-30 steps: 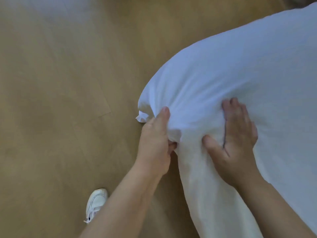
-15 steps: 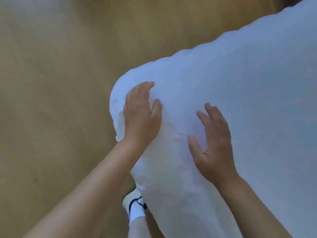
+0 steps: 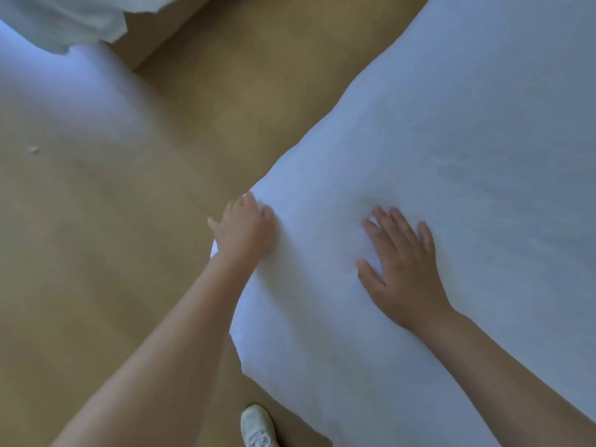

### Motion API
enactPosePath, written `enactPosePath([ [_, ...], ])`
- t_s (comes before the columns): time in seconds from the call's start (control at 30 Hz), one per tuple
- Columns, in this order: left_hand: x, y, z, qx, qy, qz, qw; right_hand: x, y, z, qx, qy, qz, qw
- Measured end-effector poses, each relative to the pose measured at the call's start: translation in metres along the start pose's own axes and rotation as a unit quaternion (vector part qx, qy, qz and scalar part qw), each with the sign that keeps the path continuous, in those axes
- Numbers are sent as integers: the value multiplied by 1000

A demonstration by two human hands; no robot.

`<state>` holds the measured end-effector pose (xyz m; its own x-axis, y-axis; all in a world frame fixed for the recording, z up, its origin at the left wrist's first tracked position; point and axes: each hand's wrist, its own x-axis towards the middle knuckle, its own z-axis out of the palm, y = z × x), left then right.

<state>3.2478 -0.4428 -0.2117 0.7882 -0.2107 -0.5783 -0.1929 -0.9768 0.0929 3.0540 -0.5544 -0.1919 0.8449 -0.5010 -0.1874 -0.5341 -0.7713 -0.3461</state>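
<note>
A big white bed with a smooth sheet (image 3: 451, 156) fills the right side of the view. My left hand (image 3: 246, 232) rests on the sheet's rounded corner at the left edge, its fingers bent over the corner. My right hand (image 3: 403, 262) lies flat on top of the sheet with its fingers spread, pressing a slight dent into it. Both forearms reach in from the bottom of the view.
Tan wooden floor (image 3: 96, 253) spreads left of the bed. Another white bed or mattress (image 3: 48, 85) with loose white cloth (image 3: 74, 17) on it sits at the upper left. My white shoe (image 3: 256, 425) stands on the floor beside the bed's near edge.
My left hand let go of the bunched sheet corner it gripped and now rests over the smoothed corner. My right hand stayed flat. The view pulled back, showing the second bed.
</note>
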Motion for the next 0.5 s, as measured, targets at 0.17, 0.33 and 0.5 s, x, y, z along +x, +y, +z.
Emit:
enactPosePath([
  [0.17,-34,111,23,-19,96,456,884,8,49,-25,31,37,68,997],
  [0.33,56,-4,7,6,-225,-82,971,7,79,-27,-7,20,69,997],
  [0.5,53,36,-18,85,4,97,992,31,55,-13,8,12,124,992],
])
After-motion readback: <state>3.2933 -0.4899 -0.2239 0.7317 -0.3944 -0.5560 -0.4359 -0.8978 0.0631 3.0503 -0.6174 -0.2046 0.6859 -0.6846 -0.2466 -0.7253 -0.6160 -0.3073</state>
